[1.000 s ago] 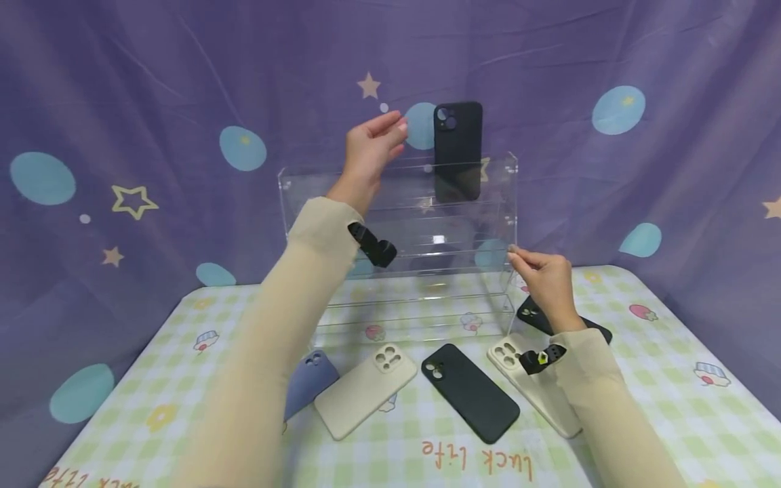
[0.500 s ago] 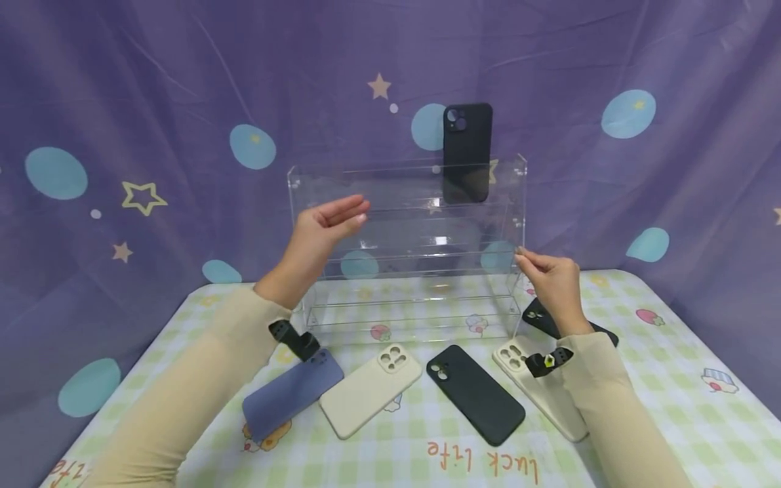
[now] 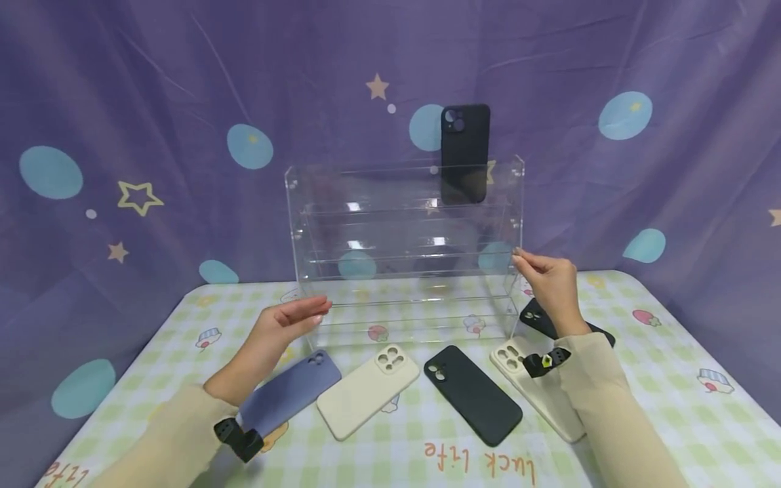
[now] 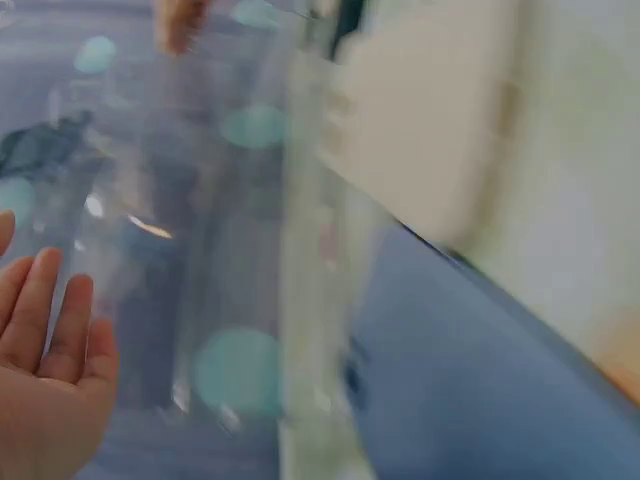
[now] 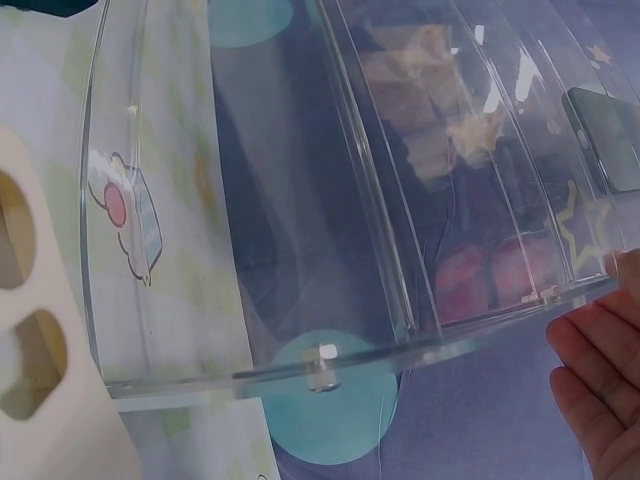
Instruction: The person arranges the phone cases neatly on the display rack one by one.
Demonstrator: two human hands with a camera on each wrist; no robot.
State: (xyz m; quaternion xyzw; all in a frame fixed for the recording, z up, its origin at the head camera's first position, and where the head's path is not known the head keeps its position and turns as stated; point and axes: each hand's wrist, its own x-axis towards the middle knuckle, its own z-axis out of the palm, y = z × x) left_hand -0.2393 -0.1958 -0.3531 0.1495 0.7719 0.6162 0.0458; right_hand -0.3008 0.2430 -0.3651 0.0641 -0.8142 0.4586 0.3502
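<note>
A clear acrylic tiered display rack (image 3: 403,234) stands at the back of the table. One black phone case (image 3: 465,152) is upright on its top tier, toward the right. My right hand (image 3: 552,288) pinches the rack's right side edge between thumb and fingers. At the rack's lower left, my left hand (image 3: 277,339) is above a blue phone case (image 3: 293,396), fingers extended and holding nothing. The left wrist view is blurred, with the open palm (image 4: 45,390) at its left edge. Beside the blue case lies a cream phone case (image 3: 363,396).
A dark green phone case (image 3: 472,396) lies at the front middle. Right of it, a second cream case (image 3: 549,400) lies partly under my right sleeve. Another black case (image 3: 537,318) lies behind my right wrist. A purple curtain (image 3: 152,81) hangs behind the checked tablecloth (image 3: 360,468).
My left hand has come down from beside the upright black case to the rack's lower left. My right hand stays at the rack's right edge.
</note>
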